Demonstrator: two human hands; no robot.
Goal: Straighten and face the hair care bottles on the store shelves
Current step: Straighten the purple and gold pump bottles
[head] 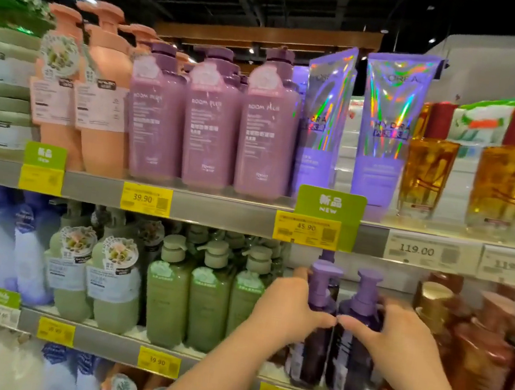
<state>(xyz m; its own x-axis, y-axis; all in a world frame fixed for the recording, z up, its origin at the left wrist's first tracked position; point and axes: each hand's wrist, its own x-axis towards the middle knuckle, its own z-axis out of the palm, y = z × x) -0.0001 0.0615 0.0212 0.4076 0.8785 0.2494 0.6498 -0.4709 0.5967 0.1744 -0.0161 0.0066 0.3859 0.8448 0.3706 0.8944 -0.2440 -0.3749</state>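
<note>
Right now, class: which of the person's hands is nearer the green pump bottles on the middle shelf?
Left. The left hand grips a dark purple pump bottle right beside the green pump bottles; the right hand holds the next purple bottle, farther away.

Top shelf: 2 peach-orange pump bottles, pale labels; 3 mauve-pink bottles, white lettering; 2 lilac tubes, holographic rainbow streaks; 2 amber-gold bottles, dark red caps
Lower shelf: sage-green pump bottles; 2 dark purple bottles, lilac pumps
Price tags yellow; "NEW" flag green, white lettering
</note>
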